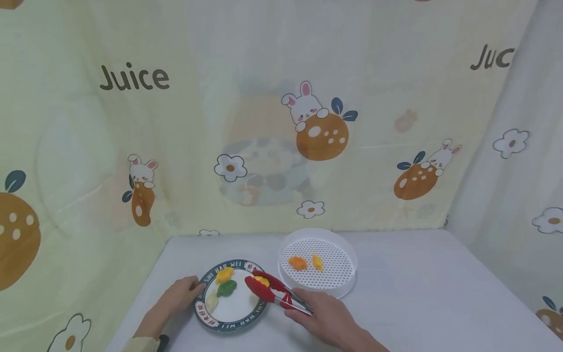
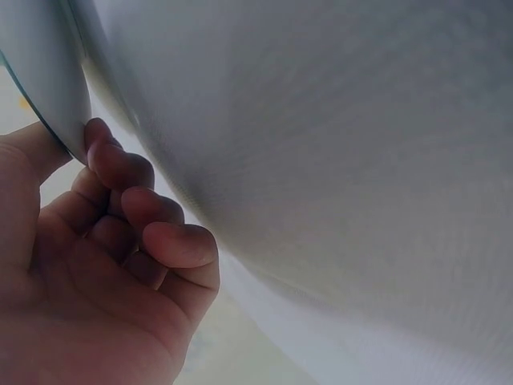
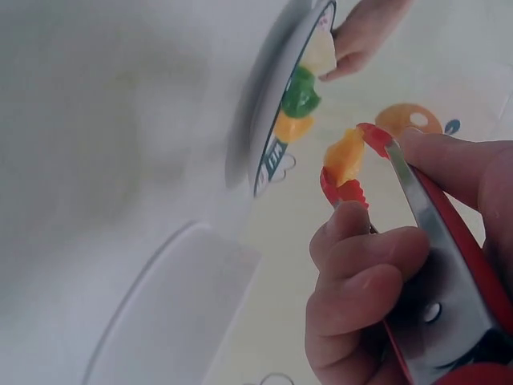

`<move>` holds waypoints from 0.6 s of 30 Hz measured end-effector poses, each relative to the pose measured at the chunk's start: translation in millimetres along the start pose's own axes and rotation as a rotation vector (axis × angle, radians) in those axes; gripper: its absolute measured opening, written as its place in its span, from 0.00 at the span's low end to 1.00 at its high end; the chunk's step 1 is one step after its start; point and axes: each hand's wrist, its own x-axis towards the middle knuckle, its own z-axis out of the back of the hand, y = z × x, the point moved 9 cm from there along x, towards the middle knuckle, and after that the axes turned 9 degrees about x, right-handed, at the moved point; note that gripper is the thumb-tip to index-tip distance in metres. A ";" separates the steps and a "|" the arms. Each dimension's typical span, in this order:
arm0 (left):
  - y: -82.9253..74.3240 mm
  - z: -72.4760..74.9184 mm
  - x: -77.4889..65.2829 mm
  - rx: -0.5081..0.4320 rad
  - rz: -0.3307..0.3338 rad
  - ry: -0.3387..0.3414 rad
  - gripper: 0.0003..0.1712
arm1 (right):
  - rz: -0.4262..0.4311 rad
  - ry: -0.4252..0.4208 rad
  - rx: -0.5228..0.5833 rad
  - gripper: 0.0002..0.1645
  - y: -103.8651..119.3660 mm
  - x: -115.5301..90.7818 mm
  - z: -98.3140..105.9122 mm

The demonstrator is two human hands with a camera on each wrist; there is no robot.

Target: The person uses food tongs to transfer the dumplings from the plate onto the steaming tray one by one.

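My left hand [image 1: 179, 295] pinches the left rim of a round plate [image 1: 239, 309] with a dark patterned border; in the left wrist view the thumb lies over the rim and fingers curl beneath. On the plate lie a yellow dumpling-shaped piece [image 1: 225, 275], a green one [image 1: 227, 288] and a pale one [image 1: 212, 302]. My right hand [image 1: 323, 317] grips metal tongs with red tips [image 1: 260, 290] over the plate's right side. Between those tips sits another yellow dumpling-shaped piece [image 3: 345, 157], raised off the plate in the right wrist view.
A round white tray with a perforated base [image 1: 317, 284] stands behind my right hand, holding an orange piece [image 1: 298, 263] and a yellow piece [image 1: 317, 262]. The white tabletop [image 1: 409, 288] meets a printed curtain [image 1: 264, 122] at the back and sides.
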 end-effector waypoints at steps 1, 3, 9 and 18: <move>-0.1 -0.1 -0.3 0.003 0.001 0.001 0.14 | 0.001 -0.012 -0.005 0.44 -1.0 -0.8 2.9; -0.5 -0.5 -0.4 0.007 0.001 0.003 0.14 | 0.001 -0.037 -0.017 0.44 -3.4 -2.4 8.6; 2.7 -4.2 -0.1 -0.006 0.012 0.018 0.14 | -0.006 -0.099 -0.057 0.44 -9.9 -2.9 22.6; 1.2 -1.2 -1.2 -0.011 0.002 -0.001 0.15 | -0.079 -0.139 -0.087 0.43 -25.3 -0.1 35.4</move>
